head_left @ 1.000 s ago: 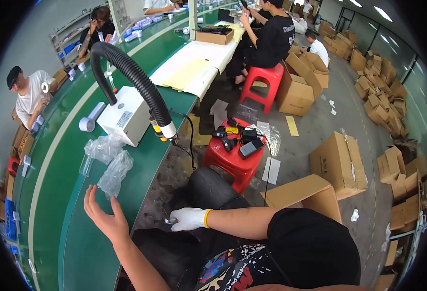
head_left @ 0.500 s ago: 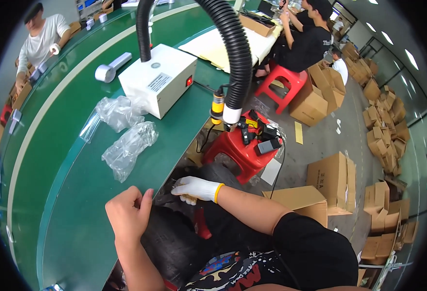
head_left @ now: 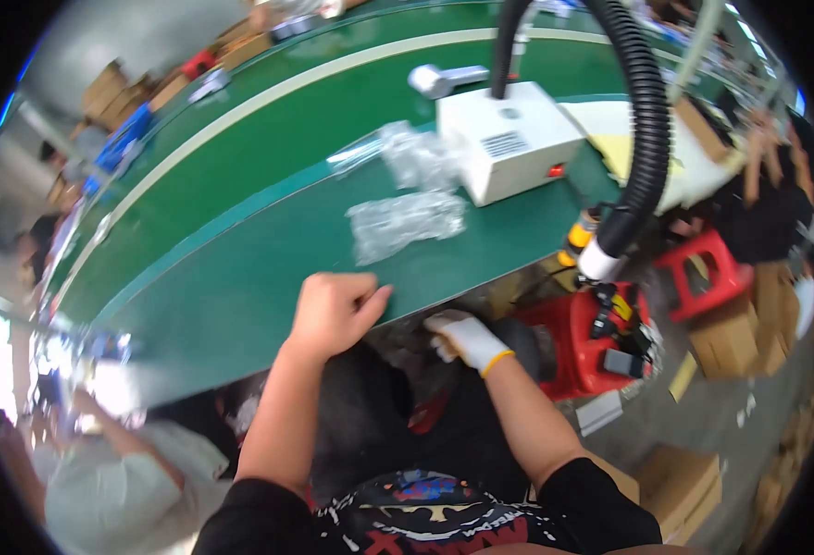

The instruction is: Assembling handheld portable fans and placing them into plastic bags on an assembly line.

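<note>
My left hand [head_left: 335,313] is bare and rests at the edge of the green worktable [head_left: 231,319], fingers curled in, thumb pointing right. Nothing shows in it. Below the table edge, over my lap, is my right hand [head_left: 467,339] in a white knit glove with a yellow cuff. Its fingers bend together and downward, and whatever they may hold is hidden. Beyond my left hand lies a crumpled clear plastic bag [head_left: 405,225]. A second clear bag [head_left: 418,157] sits behind it, against a white box-shaped machine [head_left: 509,148] with a red switch.
A black corrugated hose [head_left: 649,120] curves down to a white nozzle at the table's right edge. Black adapters lie on a red stool [head_left: 569,342]. A grey-white handheld device [head_left: 436,81] rests on the green conveyor. A person in pale clothing [head_left: 101,486] is at left, cartons [head_left: 675,486] at right.
My view has swung left, so the table and machine appear farther right and the person at left has come in. Both hands keep much the same pose near the table edge.
</note>
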Demonstrator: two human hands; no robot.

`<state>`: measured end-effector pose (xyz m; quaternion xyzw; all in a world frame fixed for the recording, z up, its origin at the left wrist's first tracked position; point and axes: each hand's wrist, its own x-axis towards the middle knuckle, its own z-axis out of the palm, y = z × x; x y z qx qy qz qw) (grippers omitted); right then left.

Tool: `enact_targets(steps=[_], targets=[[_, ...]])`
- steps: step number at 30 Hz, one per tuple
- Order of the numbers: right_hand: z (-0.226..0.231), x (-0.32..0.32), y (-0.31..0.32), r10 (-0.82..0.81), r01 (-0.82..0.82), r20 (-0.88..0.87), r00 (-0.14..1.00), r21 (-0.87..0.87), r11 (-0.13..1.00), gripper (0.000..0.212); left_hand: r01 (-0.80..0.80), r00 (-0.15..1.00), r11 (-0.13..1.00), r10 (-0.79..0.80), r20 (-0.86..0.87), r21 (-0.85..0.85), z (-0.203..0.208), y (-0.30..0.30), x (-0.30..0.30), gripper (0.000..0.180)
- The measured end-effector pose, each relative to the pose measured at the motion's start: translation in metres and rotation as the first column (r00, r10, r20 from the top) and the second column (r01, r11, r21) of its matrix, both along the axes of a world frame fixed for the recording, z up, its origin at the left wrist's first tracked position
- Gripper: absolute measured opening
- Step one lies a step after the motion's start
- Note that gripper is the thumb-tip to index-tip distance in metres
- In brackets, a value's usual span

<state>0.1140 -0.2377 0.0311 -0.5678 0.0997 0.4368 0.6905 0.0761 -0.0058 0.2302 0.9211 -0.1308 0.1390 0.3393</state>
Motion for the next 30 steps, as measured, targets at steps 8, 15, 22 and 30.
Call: enact_targets(steps=[8,15,22,30], targets=[[-0.004,-0.001,-0.007,-0.052,0.060,-0.062,0.997,0.125,0.990,0.024,-0.184,0.982,0.928,0.159,0.102,0.325,-0.007,-0.012,-0.005,0.035],[-0.018,-0.007,-0.004,-0.029,0.045,-0.089,0.996,0.187,0.981,0.024,-0.244,0.968,0.895,0.201,0.150,0.373,-0.011,-0.022,-0.006,0.035],[-0.014,-0.003,-0.016,0.073,-0.073,-0.004,0.997,0.088,0.993,0.024,-0.279,0.959,0.894,0.238,0.155,0.350,-0.016,-0.022,-0.002,0.032],[-0.003,-0.003,-0.005,0.260,-0.253,0.089,0.962,-0.083,0.964,0.022,-0.328,0.911,0.939,0.284,0.299,0.109,-0.011,0.005,-0.012,0.031]])
